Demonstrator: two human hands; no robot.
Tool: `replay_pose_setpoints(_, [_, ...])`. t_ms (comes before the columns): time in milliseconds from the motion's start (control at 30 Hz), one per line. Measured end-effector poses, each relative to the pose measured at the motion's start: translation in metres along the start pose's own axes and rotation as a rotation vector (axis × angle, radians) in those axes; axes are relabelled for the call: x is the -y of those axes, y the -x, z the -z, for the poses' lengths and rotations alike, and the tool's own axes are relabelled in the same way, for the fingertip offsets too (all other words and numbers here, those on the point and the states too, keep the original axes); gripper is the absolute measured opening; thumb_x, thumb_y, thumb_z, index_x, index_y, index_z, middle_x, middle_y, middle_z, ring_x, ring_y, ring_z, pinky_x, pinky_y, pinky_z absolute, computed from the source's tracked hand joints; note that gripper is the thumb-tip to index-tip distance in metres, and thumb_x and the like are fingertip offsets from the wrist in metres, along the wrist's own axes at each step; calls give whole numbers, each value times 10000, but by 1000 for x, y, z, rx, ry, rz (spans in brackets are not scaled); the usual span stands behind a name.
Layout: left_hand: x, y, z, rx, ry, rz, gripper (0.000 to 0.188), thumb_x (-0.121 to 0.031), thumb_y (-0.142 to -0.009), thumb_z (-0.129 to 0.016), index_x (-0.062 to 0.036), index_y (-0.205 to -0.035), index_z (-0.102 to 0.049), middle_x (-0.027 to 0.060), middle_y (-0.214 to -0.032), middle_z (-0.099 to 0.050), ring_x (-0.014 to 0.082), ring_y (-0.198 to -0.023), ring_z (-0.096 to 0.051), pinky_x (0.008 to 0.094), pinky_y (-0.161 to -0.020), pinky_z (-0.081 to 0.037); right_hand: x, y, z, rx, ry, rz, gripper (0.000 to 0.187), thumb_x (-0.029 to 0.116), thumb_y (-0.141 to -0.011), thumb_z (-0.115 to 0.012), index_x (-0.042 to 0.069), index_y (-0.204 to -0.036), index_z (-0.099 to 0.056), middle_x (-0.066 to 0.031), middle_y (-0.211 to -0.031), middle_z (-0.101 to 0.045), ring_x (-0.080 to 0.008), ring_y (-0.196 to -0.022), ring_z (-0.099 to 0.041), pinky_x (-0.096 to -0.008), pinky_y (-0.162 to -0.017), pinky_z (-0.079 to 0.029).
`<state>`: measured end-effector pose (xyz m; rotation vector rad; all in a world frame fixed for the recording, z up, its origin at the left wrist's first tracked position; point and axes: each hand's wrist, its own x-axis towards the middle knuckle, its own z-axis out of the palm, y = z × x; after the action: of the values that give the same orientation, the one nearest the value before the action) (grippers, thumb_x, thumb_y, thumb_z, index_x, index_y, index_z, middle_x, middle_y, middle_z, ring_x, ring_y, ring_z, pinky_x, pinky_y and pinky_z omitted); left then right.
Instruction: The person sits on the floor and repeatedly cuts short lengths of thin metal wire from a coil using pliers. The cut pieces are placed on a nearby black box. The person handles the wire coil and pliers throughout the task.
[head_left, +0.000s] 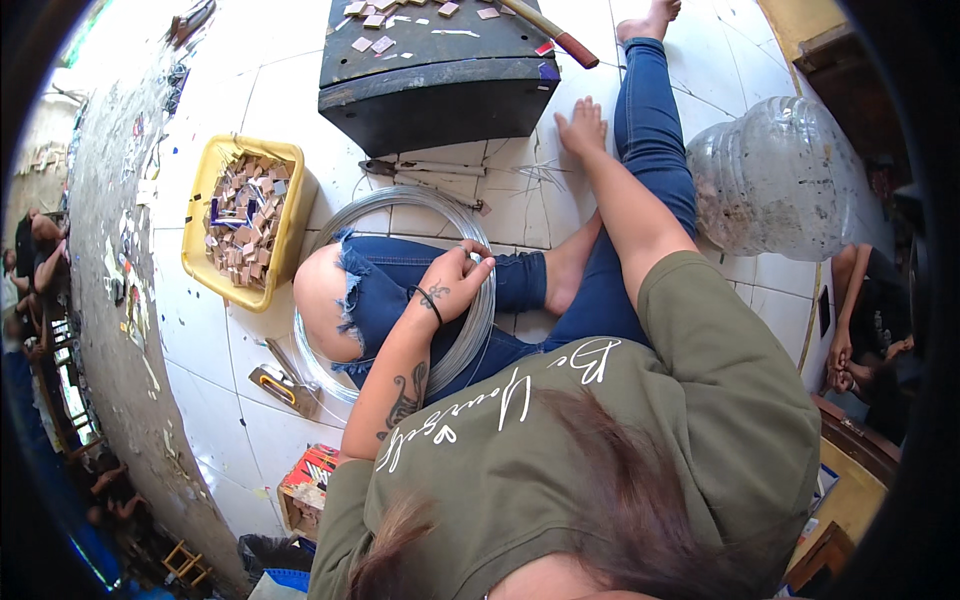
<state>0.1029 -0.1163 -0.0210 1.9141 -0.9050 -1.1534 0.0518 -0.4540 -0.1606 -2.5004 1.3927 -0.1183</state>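
Observation:
A coil of thin silvery wire [487, 312] lies around my bent left knee and over my thigh. The fingers of my left hand [453, 283] are curled round the coil's right side. My right hand [582, 127] rests flat on the white tiled floor with its fingers spread, beside my stretched-out leg. Short cut wires [540, 173] lie on the tiles just below that hand. Between the coil and a dark block are pliers [425, 168] with long pale handles. On top of the dark block [430, 112] are small pinkish square pieces [383, 44] and a wooden handle [560, 38] with a reddish end.
To the left stands a yellow basin [190, 235] filled with small brownish squares. A yellow-and-black hand tool [280, 388] and a red box [312, 470] lie nearer me. A large clear plastic bottle [785, 180] lies at the right. Other people sit at both edges.

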Motion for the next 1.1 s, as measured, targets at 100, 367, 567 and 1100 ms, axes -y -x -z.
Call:
replay_pose_setpoints(100, [1,1,0,1,7,6,298,-256,-847,-551,13,-974,-564,46,-492,-469,157,-464,-447,311,-504,-377,16,39,-19,92,118,141,785,502,-875,-365,-60,-1372,-136,-205,-1461,-61,-337,-1358,-43,-477,-1080,-76])
replay_pose_setpoints(367, [1,1,0,2,-9,-15,291,-255,-847,-553,8,-971,-566,40,-490,-464,149,-465,-446,302,-506,-380,29,99,-17,116,-228,315,704,392,-877,-437,-57,-1360,-190,-221,-1447,-111,-358,-1347,-85,-456,-1084,-101])
replay_pose_setpoints(567, [-1,4,1,11,7,-19,263,-233,-860,-542,-6,-993,-548,-10,-508,-404,93,-492,-367,271,-506,-332,14,63,-7,104,-84,68,694,424,-883,-405,-41,-1361,-210,-209,-1449,-119,-338,-1349,-102,-454,-1080,-132])
replay_pose_setpoints(1100, [4,2,1,3,-2,-46,290,-258,-847,-541,1,-976,-560,42,-490,-476,149,-461,-456,299,-499,-378,19,101,32,149,-23,203,228,91,-745,-531,-11,-947,-555,-205,-1006,-538,-366,-973,-534,-406,-825,-455])
